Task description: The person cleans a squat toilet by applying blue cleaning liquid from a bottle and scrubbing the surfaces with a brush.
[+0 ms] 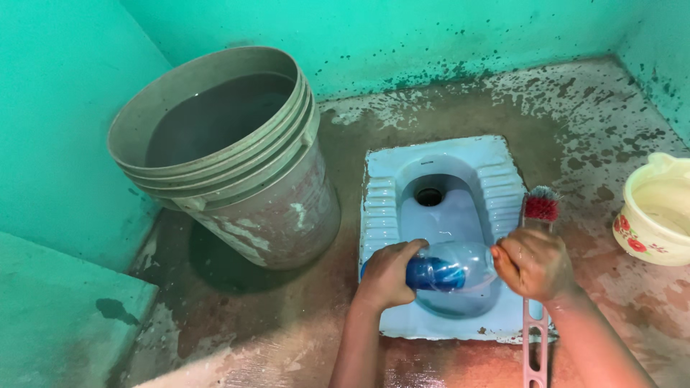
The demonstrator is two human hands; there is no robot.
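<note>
Apparently you are only at the start: your left hand (pixel 387 275) grips the bottle (pixel 449 267) over the blue squat pan (pixel 503 188) at lower centre, your right hand (pixel 533 263) at its cap end, the brush (pixel 540 206) (red-bristled) unused.

One grey bucket (pixel 223 154), far left; one blue squat pan (pixel 445 179), centre; one clear bottle (pixel 449 267); one red-bristled brush (pixel 540 208); one cream mug (pixel 658 208), right.
</note>
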